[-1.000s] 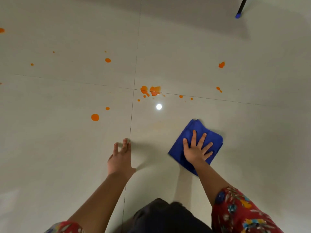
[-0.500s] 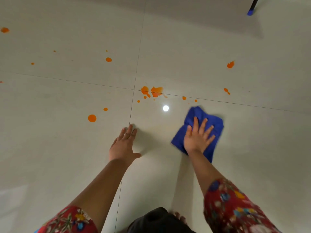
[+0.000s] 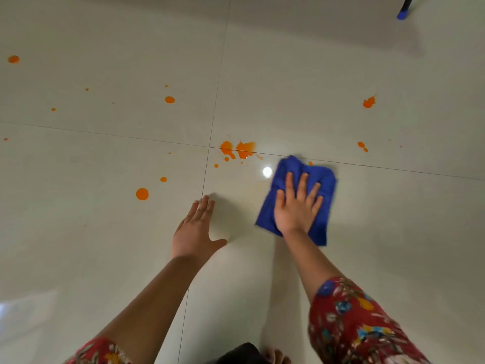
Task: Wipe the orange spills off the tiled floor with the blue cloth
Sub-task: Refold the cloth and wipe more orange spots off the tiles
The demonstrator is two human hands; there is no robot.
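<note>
Now, blue cloth (image 3: 292, 166) flat on the tiled floor (image 3: 105, 245) by a grout line, pressed under the right hand (image 3: 296, 210), grip wide with fingers spread straight; largest orange spills (image 3: 242, 149) near its upper left; left hand (image 3: 194, 232) beside, grip wide, palm on tile.

Head camera, looking down, floor (image 3: 393, 232) close
</note>
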